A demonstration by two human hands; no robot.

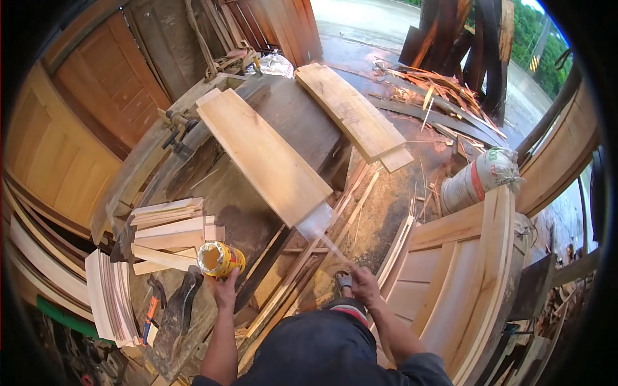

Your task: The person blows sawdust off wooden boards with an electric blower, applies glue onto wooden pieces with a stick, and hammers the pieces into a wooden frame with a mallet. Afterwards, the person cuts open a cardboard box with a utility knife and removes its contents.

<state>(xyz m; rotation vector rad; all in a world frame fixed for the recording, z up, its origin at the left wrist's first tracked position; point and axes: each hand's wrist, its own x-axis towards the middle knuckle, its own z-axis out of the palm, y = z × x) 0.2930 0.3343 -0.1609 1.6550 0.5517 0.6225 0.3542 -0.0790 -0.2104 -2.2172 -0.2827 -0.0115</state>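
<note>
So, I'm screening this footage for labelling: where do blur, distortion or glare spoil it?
Head view: the pale tool in the right hand is smeared, probably by motion; the panelled door at right bows with wide-angle distortion; corners fall black; the pavement at top glares.

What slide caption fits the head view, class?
Left hand holds a yellow can, right hand a blurred tool near a pale wooden board.
</note>
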